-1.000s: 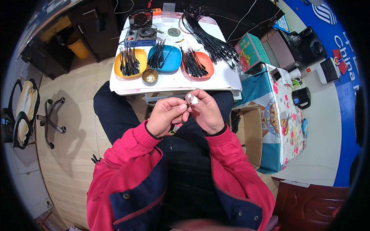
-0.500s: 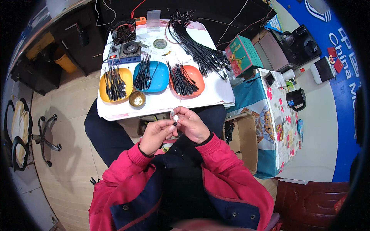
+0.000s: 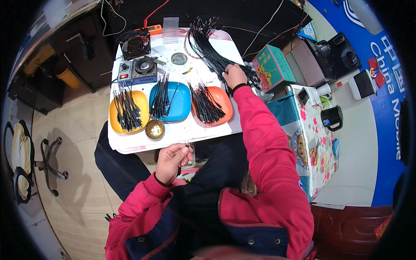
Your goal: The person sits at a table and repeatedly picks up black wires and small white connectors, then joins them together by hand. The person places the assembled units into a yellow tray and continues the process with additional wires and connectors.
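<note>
My left hand [image 3: 172, 161] is closed in a pinch just in front of the table's near edge. A short black cable is in it: a small metallic tip shows above the fingers and a dark piece below the palm. My right hand [image 3: 235, 76] is stretched out to the far right of the table, its fingers closed at the edge of a long bundle of black cables [image 3: 212, 54]. What lies exactly between those fingertips is partly hidden. Short black cables lie in a yellow tray [image 3: 141, 100], a blue tray [image 3: 184, 97] and an orange tray [image 3: 226, 103].
A small amber bowl [image 3: 154, 130] stands in front of the trays. Behind them are a blue heating unit [image 3: 138, 70], a fan [image 3: 135, 44] and a round glass dish [image 3: 178, 58]. To the right are a green box [image 3: 274, 65] and a flowered side table [image 3: 318, 143] with a black mug [image 3: 332, 118].
My right hand has left my left hand and reached forward right to the cable bundle. The small white piece seen between my fingers is no longer visible. My left hand stays near the table edge.
</note>
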`<state>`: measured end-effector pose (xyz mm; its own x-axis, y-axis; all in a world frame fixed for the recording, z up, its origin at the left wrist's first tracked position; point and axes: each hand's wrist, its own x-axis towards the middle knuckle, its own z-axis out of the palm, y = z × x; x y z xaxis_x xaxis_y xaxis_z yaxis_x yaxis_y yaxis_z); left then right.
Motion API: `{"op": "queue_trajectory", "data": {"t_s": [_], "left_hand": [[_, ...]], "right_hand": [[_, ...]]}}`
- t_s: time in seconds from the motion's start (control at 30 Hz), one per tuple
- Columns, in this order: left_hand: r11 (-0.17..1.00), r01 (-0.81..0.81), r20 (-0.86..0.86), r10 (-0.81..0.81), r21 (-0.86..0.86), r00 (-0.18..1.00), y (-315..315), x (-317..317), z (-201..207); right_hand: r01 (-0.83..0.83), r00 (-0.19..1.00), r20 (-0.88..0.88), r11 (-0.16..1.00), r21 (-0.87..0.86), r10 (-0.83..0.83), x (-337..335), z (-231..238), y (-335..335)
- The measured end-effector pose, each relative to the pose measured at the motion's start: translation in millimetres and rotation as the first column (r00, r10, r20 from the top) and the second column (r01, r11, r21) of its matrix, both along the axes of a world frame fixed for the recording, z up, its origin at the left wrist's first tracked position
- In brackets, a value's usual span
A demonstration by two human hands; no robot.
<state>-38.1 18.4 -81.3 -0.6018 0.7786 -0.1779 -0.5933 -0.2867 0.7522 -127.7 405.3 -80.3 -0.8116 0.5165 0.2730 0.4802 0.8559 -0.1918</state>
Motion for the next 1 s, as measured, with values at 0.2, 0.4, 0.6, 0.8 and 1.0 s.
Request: {"op": "queue_trajectory", "data": {"t_s": [0.2, 0.4, 0.6, 0.8, 1.0], "left_hand": [[1.000, -0.028, -0.024, 0.028, -0.011, 0.999, -5.4, -0.6, 3.3], [1.000, -0.012, -0.020, 0.012, 0.019, 1.000, -0.4, 7.0, 17.3], [0.986, 0.003, 0.000, -0.004, 0.169, 1.000, 30.9, 7.4, 56.2], [0.911, -0.250, -0.146, 0.310, 0.327, 0.939, 17.7, -17.9, 99.2], [0.923, -0.219, -0.433, 0.346, 0.317, 0.833, -25.3, 16.0, 106.4]], "right_hand": [[0.001, 1.000, 0.023, 0.996, 0.091, -0.004, 1.5, 3.9, -0.9], [-0.238, 0.958, -0.155, 0.970, 0.049, 0.243, 69.5, 64.7, -37.7], [-0.400, 0.866, -0.386, 0.904, -0.151, 0.319, 199.2, 97.2, -162.6], [-0.471, 0.848, -0.418, 0.823, -0.316, 0.325, 254.8, 42.6, -263.5], [-0.603, 0.796, -0.477, 0.558, -0.570, 0.373, 243.4, 42.8, -267.9]]}}
